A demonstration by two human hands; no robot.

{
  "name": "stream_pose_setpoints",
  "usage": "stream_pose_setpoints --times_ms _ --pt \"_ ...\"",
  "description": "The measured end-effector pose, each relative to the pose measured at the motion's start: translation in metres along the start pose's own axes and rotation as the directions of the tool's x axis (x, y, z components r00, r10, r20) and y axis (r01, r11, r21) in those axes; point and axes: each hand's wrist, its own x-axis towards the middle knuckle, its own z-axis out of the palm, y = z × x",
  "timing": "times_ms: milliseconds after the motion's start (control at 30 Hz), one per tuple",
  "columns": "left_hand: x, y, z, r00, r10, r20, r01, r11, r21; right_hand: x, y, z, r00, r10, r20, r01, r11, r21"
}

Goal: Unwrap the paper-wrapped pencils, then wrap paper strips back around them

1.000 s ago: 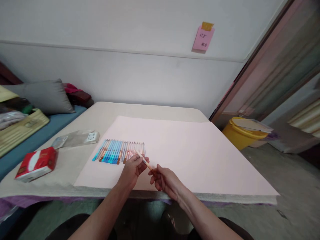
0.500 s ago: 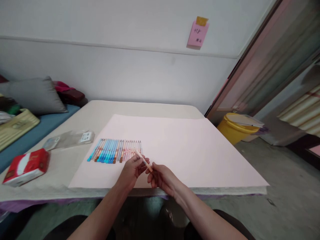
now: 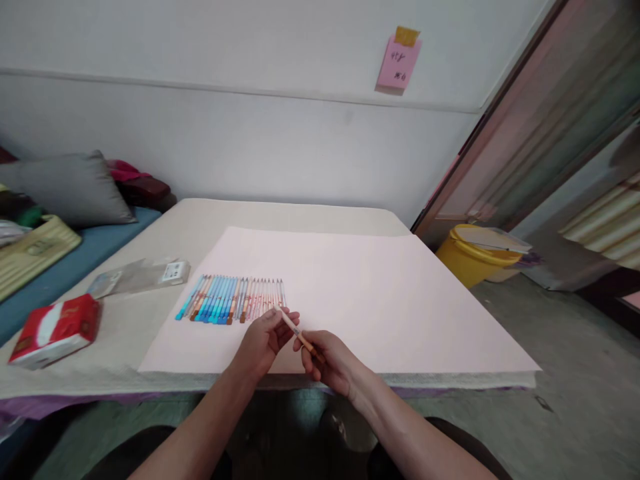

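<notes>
From my end, the row of pens (image 3: 230, 300) lay set out on the pink sheet's (image 3: 380, 293) left; one pen (image 3: 291, 324) remained off it, my left grip (image 3: 264, 335) pinching its far end, my right grip (image 3: 323, 355) its near end.

grey cushion (image 3: 70, 193) on blue surface (image 3: 107, 245) | red packet (image 3: 56, 328) | yellow bucket (image 3: 463, 261) | wall (image 3: 250, 150): pink note (image 3: 399, 65)

Holds a pale pen (image 3: 293, 326) slantwise above the pink sheet (image 3: 370, 300), pinched in the left hand (image 3: 264, 339), with its brown end in the right hand (image 3: 329, 353). Looks onto a row of slim pens (image 3: 225, 300) to the left, a clear pouch (image 3: 143, 277) and red-and-white packet (image 3: 56, 330) farther left, a yellow bucket (image 3: 457, 263) at right.
</notes>
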Motion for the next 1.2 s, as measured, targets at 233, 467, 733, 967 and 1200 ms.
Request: stream_pose_setpoints --times_ms 233,467,733,967,1200 --pt "-0.004 -0.003 0.001 1.0 0.016 0.024 -0.018 0.996 0.083 -0.004 -0.002 0.003 0.991 -0.131 0.027 0.134 0.985 -0.109" --pt "-0.002 -0.006 -0.003 0.993 0.063 -0.1 -0.039 0.973 0.226 -0.005 -0.001 0.012 0.984 -0.161 -0.073 0.126 0.929 -0.349" --pt "-0.003 -0.002 0.003 1.0 -0.011 0.021 0.011 1.0 0.02 -0.007 -0.007 0.01 0.977 -0.181 -0.111 0.135 0.933 -0.333" --pt "-0.002 -0.004 -0.001 0.998 0.055 -0.011 -0.052 0.988 0.148 -0.002 -0.002 0.009 0.981 -0.173 -0.084 0.112 0.869 -0.482" --pt "-0.002 -0.004 0.002 1.0 -0.004 0.025 0.003 0.998 0.055 -0.002 -0.002 0.006 0.975 -0.187 -0.121 0.118 0.895 -0.431"
